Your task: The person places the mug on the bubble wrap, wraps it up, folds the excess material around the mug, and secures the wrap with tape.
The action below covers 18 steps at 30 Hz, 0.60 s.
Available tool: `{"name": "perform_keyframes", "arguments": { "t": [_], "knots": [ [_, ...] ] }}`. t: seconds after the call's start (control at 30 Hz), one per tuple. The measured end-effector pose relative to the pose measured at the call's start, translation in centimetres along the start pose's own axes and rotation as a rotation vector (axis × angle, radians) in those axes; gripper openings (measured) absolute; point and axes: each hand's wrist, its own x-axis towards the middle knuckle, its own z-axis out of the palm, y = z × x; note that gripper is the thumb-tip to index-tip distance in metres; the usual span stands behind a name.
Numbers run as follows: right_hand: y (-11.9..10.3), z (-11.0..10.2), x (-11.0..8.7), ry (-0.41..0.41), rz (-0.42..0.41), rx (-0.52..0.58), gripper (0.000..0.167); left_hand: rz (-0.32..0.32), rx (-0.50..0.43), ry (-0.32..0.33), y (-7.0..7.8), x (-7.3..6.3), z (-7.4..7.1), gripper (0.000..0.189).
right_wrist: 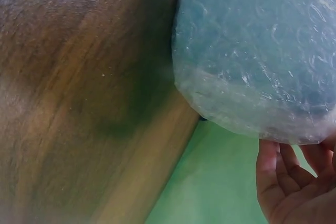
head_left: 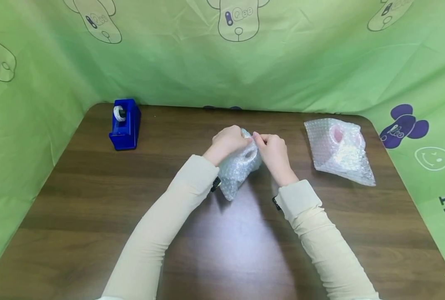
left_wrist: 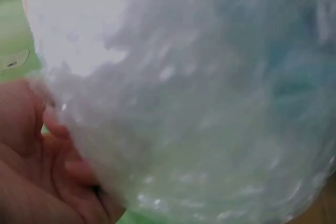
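Note:
A clear bubble wrap bag (head_left: 237, 168) hangs slanted between both hands over the middle of the table, with an oval opening showing on the item inside. My left hand (head_left: 227, 141) grips the bag's upper left edge, fingers curled around it. At its upper right edge, my right hand (head_left: 274, 154) pinches the wrap between thumb and fingers. Through the bubble wrap (right_wrist: 252, 45) in the right wrist view, a pale blue-green thing shows, its exact shape blurred by the bubbles. The left wrist view is mostly filled by the wrap (left_wrist: 184, 103), fingers at its edge.
Another bubble wrap bag (head_left: 320, 150) with a pink item inside lies at the right of the brown wooden table (head_left: 95, 208). A blue tape dispenser (head_left: 128, 129) with a white roll stands back left. A green printed curtain (head_left: 177, 71) encloses the table's far side.

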Motion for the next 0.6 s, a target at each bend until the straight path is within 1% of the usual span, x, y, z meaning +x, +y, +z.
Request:
{"name": "perform_keyframes", "arguments": {
  "t": [0.07, 0.13, 0.2, 0.3, 0.4, 0.47, 0.6],
  "knots": [
    [0.0, 0.0, 0.0, 0.014, -0.013, -0.013, 0.04, 0.012, 0.01, 0.012, 0.1, 0.0, 0.2, 0.043],
    [-0.1, 0.1, 0.0, 0.025, -0.024, -0.026, 0.04, 0.038, 0.035, 0.008, 0.2, 0.0, 0.5, 0.041],
    [-0.1, 0.1, 0.0, 0.036, -0.034, -0.039, 0.04, 0.069, 0.064, 0.007, 0.2, 0.0, 0.6, 0.039],
    [0.0, 0.2, 0.1, 0.044, -0.036, -0.04, 0.041, 0.127, 0.083, 0.015, -0.1, 0.1, 0.7, 0.041],
    [0.2, 0.3, 0.1, 0.031, -0.029, -0.035, 0.042, 0.185, 0.086, 0.05, -0.8, 0.1, 0.7, 0.044],
    [0.3, 0.3, 0.1, 0.022, -0.022, -0.03, 0.042, 0.231, 0.117, 0.085, -1.2, 0.0, 0.8, 0.046],
    [0.3, 0.4, 0.1, 0.01, -0.018, -0.02, 0.04, 0.302, 0.18, 0.184, -1.7, -0.1, 1.3, 0.045]
  ]
}}
